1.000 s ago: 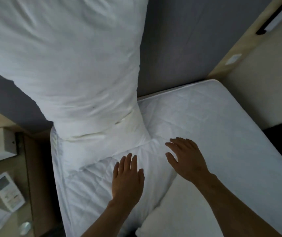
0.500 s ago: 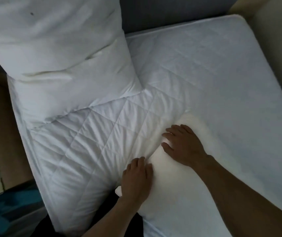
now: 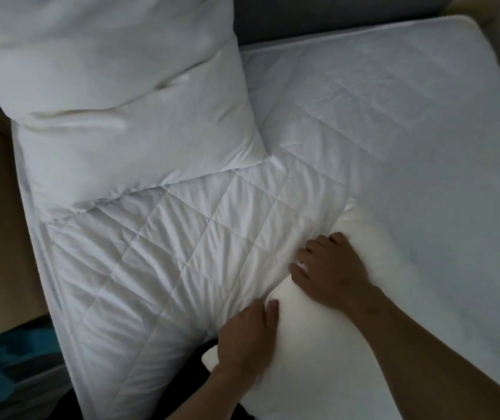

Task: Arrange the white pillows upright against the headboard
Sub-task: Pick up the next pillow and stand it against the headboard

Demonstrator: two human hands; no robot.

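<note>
Pillows (image 3: 115, 95) stand behind; left hand (image 3: 242, 344) and right hand (image 3: 330, 271) clutch flat pillow (image 3: 318, 344).

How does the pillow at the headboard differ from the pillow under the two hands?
The pillow at the headboard stands propped up at the bed's far left, untouched; the pillow under the hands lies flat near the bed's front edge. The left hand and right hand press on the flat one. Both pillows are white.

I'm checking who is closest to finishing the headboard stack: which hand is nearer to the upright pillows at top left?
Left. The left hand and the right hand both rest on the flat pillow, apart from the upright pillows; the right lies farther along the mattress.
</note>
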